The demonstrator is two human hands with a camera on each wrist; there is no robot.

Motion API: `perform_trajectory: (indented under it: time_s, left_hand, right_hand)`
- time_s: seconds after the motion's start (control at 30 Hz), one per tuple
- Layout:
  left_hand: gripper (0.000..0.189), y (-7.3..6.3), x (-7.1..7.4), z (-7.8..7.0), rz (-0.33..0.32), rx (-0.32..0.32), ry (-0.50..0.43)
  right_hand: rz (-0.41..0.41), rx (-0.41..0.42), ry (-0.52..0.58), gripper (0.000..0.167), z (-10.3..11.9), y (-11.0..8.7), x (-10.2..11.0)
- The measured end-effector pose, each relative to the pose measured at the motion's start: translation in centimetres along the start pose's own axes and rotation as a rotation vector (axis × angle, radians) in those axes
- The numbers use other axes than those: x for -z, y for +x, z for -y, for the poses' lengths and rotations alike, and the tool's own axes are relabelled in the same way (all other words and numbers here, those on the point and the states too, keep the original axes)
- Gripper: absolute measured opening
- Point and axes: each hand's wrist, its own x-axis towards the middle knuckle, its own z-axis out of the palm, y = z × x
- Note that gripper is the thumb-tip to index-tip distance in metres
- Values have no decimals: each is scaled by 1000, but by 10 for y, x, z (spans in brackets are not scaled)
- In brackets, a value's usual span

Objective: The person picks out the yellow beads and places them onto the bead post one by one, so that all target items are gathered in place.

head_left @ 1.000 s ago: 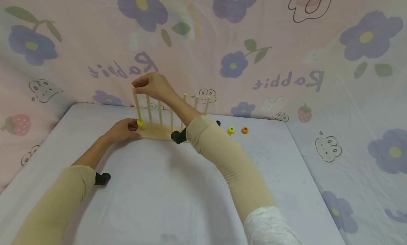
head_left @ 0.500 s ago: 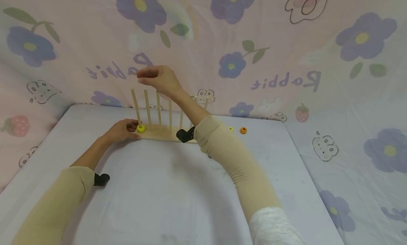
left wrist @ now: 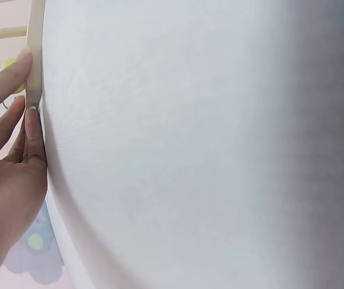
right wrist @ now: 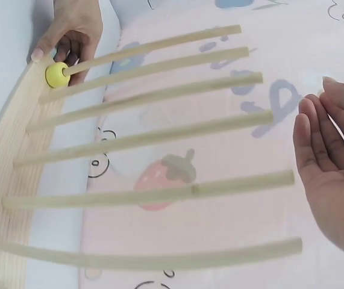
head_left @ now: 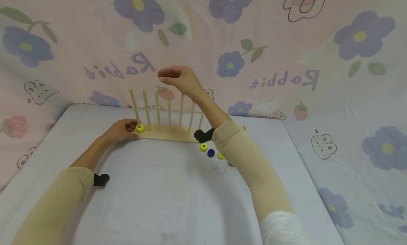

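A wooden peg rack [head_left: 165, 133] stands on the table, a flat base with a row of several upright dowels. One yellow bead [head_left: 140, 128] sits at the foot of the leftmost dowel, as the right wrist view also shows. My left hand [head_left: 119, 131] grips the left end of the base, thumb on its front edge and fingers curled by the end, as seen in the left wrist view. Above the dowels my right hand [head_left: 181, 81] hovers with nothing in it, fingers fairly straight and touching none of the dowels [right wrist: 159, 195].
Loose beads lie right of the rack's front: a yellow bead [head_left: 203, 147], a dark blue bead [head_left: 211, 153], another yellow one and a green one partly behind my right arm. An orange bead [head_left: 244, 128] peeks out beyond the sleeve. A patterned cloth [head_left: 273, 54] hangs behind the table.
My right hand has let go at the top of the leftmost dowel and moved up and to the right. The yellow bead has slid down to the base. My left hand stays put.
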Motion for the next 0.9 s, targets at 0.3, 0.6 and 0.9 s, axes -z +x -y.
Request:
perform_trajectory:
  time_s: [0.3, 0.6, 0.9]
  left_hand:
    - [82, -4, 1, -4, 6, 18, 7]
    - [80, -3, 0, -2, 6, 16, -5]
    - [81, -1, 1, -2, -1, 8, 0]
  right_hand:
    - [-27, 26, 1, 30, -2, -19, 22]
    - [-49, -3, -25, 29, -7, -42, 43]
    - [-86, 4, -47, 28, -14, -66, 63]
